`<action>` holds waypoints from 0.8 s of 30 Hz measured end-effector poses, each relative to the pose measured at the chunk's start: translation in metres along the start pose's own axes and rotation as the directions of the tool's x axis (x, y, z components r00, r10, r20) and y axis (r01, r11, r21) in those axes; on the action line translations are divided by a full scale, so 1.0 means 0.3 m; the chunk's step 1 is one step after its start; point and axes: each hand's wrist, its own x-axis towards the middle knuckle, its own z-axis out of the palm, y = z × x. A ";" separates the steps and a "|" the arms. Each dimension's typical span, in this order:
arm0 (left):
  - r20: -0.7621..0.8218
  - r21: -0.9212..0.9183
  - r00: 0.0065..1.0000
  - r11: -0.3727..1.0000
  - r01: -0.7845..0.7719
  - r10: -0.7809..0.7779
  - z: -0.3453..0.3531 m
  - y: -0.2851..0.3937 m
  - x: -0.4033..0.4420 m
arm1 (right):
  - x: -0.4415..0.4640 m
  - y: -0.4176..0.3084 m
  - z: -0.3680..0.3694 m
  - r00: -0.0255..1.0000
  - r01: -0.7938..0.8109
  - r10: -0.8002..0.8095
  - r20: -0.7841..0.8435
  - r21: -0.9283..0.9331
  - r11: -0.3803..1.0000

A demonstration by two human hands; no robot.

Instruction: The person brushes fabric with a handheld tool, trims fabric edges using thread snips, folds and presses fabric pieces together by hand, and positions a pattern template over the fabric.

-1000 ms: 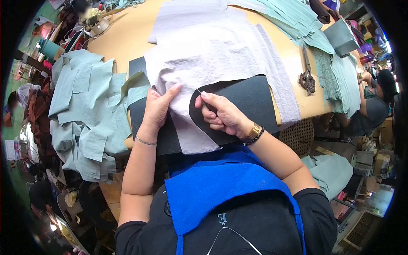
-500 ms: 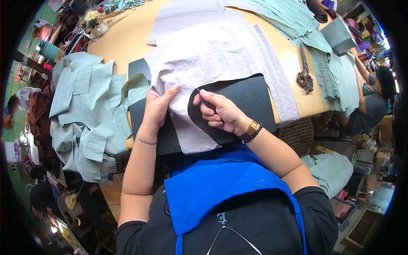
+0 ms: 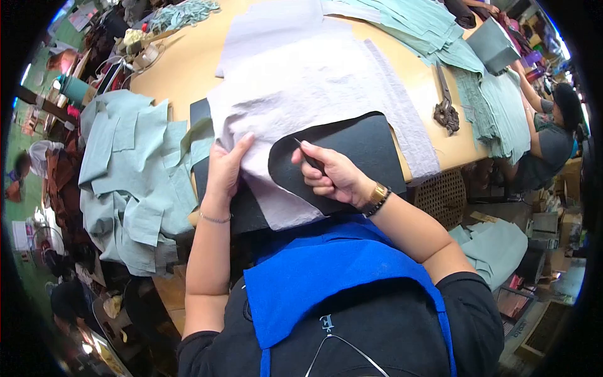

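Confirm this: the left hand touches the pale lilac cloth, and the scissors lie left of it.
Not quite: the head view shows the scissors to the right of the pale lilac cloth; the left hand does touch it.

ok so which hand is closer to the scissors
Right. Your right hand is over the dark board, left of the scissors and nearer your body; your left hand is farther left, thumb on the pale cloth.
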 end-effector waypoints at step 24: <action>0.683 0.596 0.679 0.331 -0.732 0.271 0.220 -0.058 0.193 | -0.248 -0.029 -0.197 0.929 0.327 -0.195 -0.315 0.449 0.831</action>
